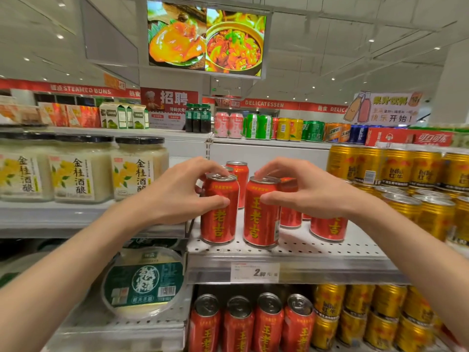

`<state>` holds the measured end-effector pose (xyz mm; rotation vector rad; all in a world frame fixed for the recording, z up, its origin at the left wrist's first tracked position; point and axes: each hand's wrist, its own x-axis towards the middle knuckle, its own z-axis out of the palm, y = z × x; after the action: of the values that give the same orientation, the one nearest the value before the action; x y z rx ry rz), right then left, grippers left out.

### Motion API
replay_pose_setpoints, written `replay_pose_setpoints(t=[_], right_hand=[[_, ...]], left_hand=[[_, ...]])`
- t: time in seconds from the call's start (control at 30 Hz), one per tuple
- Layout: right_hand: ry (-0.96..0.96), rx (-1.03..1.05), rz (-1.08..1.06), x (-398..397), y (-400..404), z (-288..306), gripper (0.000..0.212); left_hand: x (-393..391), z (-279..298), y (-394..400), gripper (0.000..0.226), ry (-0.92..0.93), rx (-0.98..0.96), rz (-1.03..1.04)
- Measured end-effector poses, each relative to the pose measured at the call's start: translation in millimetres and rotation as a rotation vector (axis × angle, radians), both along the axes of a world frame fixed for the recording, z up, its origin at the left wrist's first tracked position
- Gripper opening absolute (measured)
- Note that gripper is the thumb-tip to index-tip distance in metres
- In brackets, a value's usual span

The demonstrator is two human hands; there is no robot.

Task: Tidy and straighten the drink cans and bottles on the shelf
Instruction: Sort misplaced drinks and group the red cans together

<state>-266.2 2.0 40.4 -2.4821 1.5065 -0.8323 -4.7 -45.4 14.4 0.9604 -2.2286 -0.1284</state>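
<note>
1. Forearms enter from the lower left and lower right corners of the frame, converging on the middle shelf (291,252) at centre.
2. Left hand (175,191) grips the left front can (219,212) — thumb across the red label at mid-height, fingers curled over the lid rim from above.
3. Right hand (312,191) grips the right front can (261,214) in mirror fashion: thumb tip on the label just below the shoulder, fingertips resting on the lid edge.
4. Both cans stand upright on the perforated shelf near its front edge, close together but apart, labels facing the camera.
5. More red cans (328,228) stand behind and to the right, partly hidden by the right hand; one rear can (238,174) shows between the two hands.
6. Gold cans (406,171) fill the right of the frame; pale jars (81,168) sit at left.
7. Price tag (255,272) on the shelf lip, below the held cans — lower shelf carries a row of red cans (251,323).
</note>
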Motion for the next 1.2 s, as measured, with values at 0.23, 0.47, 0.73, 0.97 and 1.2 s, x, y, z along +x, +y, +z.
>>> replay_pose_setpoints(t=[0.23, 0.47, 0.73, 0.97, 1.2], right_hand=[[0.049, 0.020, -0.077, 3, 1, 4, 0.049], [-0.020, 0.053, -0.047, 1, -2, -2, 0.048], [0.312, -0.209, -0.323, -42, 2, 11, 0.046], [0.431, -0.168, -0.446, -44, -25, 6, 0.054], [0.266, -0.112, -0.362, -46, -29, 5, 0.042]], left_hand=[[-2, 0, 0, 0.054, -0.026, 0.000, 0.031], [-2, -2, 2, 0.065, -0.102, -0.036, 0.067], [-25, 11, 5, 0.078, -0.230, -0.146, 0.070], [-56, 19, 3, 0.077, -0.275, -0.084, 0.007], [-57, 12, 1, 0.063, -0.226, -0.094, 0.058]])
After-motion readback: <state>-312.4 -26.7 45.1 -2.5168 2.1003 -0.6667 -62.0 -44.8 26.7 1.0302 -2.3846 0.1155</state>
